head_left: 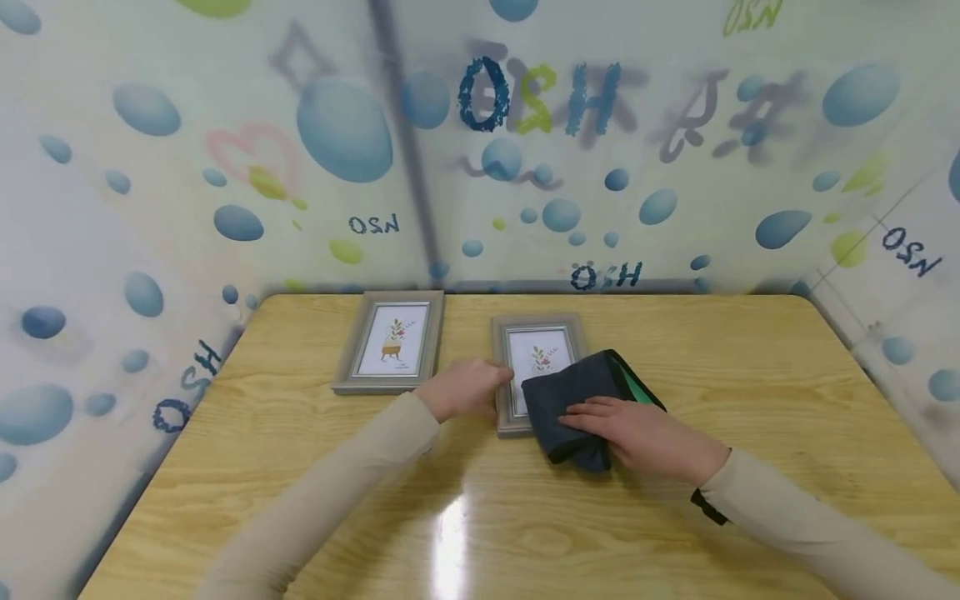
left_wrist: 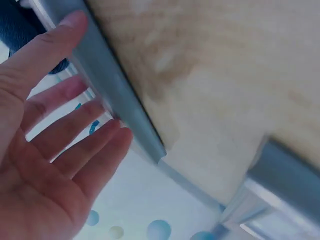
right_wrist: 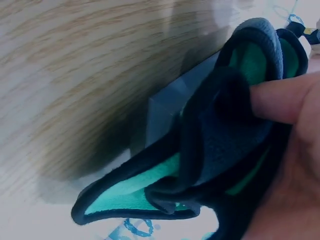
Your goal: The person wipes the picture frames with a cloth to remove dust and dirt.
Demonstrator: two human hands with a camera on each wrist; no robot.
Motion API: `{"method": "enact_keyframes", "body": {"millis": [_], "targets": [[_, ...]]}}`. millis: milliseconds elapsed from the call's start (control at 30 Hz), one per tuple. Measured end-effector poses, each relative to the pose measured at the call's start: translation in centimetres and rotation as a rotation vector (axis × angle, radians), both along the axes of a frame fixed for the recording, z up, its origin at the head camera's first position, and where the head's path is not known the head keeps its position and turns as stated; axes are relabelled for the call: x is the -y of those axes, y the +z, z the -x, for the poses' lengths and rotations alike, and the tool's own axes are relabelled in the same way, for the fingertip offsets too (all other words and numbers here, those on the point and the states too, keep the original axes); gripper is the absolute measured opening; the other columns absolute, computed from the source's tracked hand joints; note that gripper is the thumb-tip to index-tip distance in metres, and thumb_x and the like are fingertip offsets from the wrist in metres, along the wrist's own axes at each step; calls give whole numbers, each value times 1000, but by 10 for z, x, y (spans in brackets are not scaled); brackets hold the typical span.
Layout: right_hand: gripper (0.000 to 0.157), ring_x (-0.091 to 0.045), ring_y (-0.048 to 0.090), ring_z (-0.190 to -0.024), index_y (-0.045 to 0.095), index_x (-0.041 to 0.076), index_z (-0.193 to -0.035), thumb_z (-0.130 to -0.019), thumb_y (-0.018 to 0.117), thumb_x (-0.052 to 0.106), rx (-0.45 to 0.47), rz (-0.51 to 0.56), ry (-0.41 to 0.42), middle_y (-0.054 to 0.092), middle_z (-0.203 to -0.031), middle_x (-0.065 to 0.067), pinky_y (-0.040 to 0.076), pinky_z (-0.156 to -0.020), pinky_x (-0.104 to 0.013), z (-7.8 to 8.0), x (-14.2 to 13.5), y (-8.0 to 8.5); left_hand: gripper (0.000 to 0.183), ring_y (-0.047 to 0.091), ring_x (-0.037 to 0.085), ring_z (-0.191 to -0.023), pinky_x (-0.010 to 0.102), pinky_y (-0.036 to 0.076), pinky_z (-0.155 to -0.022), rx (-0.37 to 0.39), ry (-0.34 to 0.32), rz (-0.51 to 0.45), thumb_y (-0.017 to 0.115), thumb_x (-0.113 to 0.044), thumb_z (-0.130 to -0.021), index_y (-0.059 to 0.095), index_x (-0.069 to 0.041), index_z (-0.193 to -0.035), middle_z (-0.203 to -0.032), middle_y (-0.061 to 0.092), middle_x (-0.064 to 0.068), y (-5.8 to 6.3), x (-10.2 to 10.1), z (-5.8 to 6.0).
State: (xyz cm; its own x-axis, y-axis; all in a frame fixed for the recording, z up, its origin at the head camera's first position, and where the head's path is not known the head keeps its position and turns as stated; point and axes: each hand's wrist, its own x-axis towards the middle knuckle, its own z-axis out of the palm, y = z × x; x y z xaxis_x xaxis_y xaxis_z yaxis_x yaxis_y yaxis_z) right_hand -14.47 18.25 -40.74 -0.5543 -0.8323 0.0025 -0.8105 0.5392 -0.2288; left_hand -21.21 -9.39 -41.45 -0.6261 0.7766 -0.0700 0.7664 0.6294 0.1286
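item one: right frame (head_left: 536,360), grey moulding, plant print under its pane; lies flat on the desk (head_left: 757,383), its lower right part covered.
item two: cloth (head_left: 570,392), folded, dark grey-blue outside, green inside, black edging; laid over the lower right part of the right frame, overhanging its near and right sides.
item three: left hand (head_left: 465,387); grip loosely spread, fingers fairly straight, thumb and fingertips touching the left side of the right frame.
item four: right hand (head_left: 645,429); grip holding the cloth, fingers laid along the top, thumb tucked into a fold.
item five: second frame (head_left: 390,342), face up, potted-plant print; left of the first, apart from it, touched by neither hand.
step in hand, as judged: wiping the face of the right frame, left hand steadying. next move, as judged, calls for a light, flat sweep of the cloth over the uncovered upper part, the left side braced against sliding.
edges: second frame lies at the far edge of the desk, by the wall (head_left: 558,250); whether it touches the wall, cannot tell. right frame sits a little nearer, a narrow strip of wood behind it.
room: broad bare wood right of the cloth and on the near side; tighter gap between frames, its near end partly filled by the left hand.
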Motion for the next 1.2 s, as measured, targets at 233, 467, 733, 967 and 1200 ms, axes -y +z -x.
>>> {"method": "enact_keyframes", "body": {"millis": [233, 467, 733, 967, 1200], "targets": [[59, -32, 51, -123, 49, 9, -141, -86, 64, -8, -77, -85, 34, 49, -141, -10, 49, -92, -42, -5, 3, -12, 53, 51, 32, -121, 38, 51, -90, 56, 46, 135, 75, -6, -81, 53, 2, -128, -139, 46, 23, -5, -3, 20], [55, -25, 40, -134, 52, 15, -140, -88, 69, 8, -391, -167, 271, 44, -147, -1, 39, -104, -37, -13, 40, -28, 43, 63, 27, -94, 35, 53, -80, 60, 25, 114, 74, 0, -79, 57, 0, -118, -119, 59, 18, -12, -5, 34], [43, -19, 45, -130, 60, 22, -132, -90, 68, 21, -662, -243, 273, 53, -138, 7, 40, -102, -32, -16, 76, -29, 35, 61, 28, -104, 36, 50, -89, 43, -82, 53, 69, 5, -82, 63, -5, -115, -118, 60, 15, -11, -7, 39], [46, -19, 45, -130, 60, 19, -132, -86, 71, 18, -652, -244, 253, 54, -137, 5, 41, -100, -31, -21, 44, -27, 39, 63, 27, -96, 34, 52, -83, 60, -97, 84, 77, 2, -76, 63, -2, -113, -113, 60, 14, -7, -6, 45], [54, -22, 43, -132, 56, 14, -136, -84, 72, 12, -527, -228, 265, 50, -141, 0, 41, -101, -35, -19, 7, -23, 36, 62, 26, -90, 34, 52, -79, 73, -91, 69, 80, 0, -74, 63, -2, -105, -104, 60, 12, -3, -6, 45]]}}
